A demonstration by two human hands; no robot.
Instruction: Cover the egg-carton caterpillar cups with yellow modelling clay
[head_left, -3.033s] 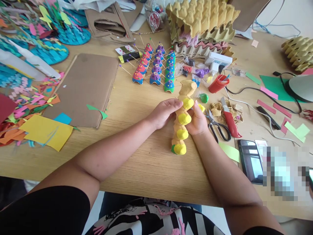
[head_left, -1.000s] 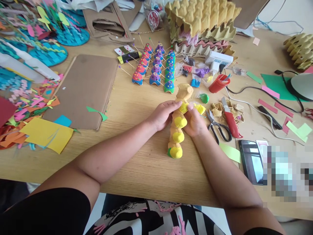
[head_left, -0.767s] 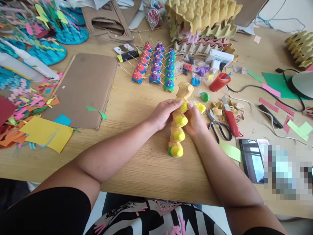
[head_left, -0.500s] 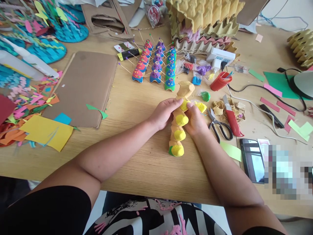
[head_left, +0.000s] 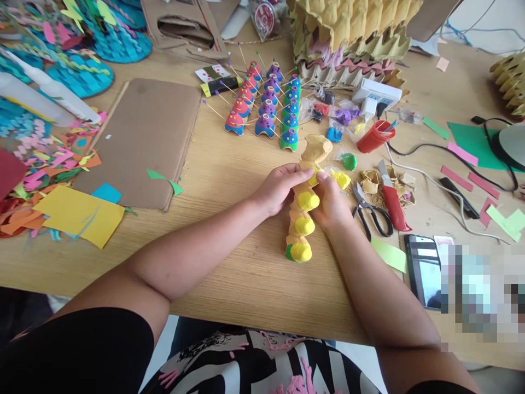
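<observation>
1 head view, looking forward-down

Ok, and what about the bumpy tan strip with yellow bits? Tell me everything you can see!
The bumpy tan strip looks like egg-carton cardboard, with five bumps in a row. Four wear smooth yellow caps, maybe soft clay; the farthest bump is bare. A green patch shows at the near end. It points away from the person, above the wooden table. The left hand and right hand hold its sides, thumbs at the farthest cap.
</observation>
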